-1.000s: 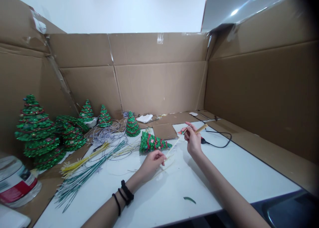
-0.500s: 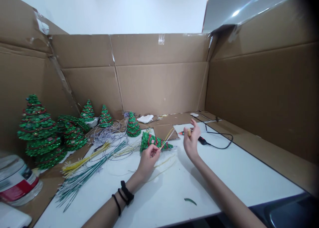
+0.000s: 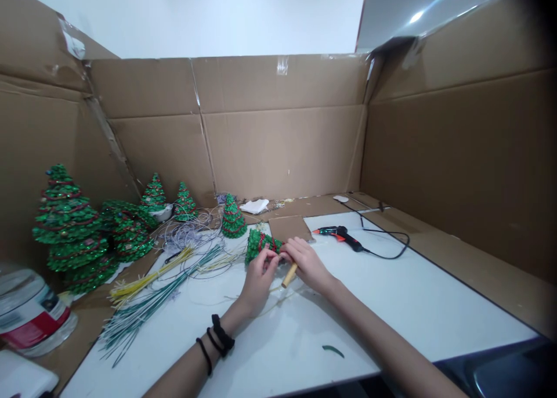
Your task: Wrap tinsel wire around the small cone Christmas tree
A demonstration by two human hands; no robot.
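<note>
A small green Christmas tree with red trim lies on its side, its tip hidden behind my hands. My left hand is closed in a pinch at the tree's near side; the yellow strands it held are mostly covered now. Touching it from the right, my right hand is closed round a wooden-handled tool, the handle's end pointing toward me. The tool's working end is hidden, so its kind does not show. Pale yellow strands lie on the white board below my hands.
A hot glue gun with a black cord lies on the right. Yellow strands and green strands lie in bundles on the left, near several decorated trees and a clear jar. Cardboard walls surround the board.
My right hand has moved left and down, from above the glue gun to the tree beside my left hand, bringing the wooden-handled tool. The raised yellow strands are now covered.
</note>
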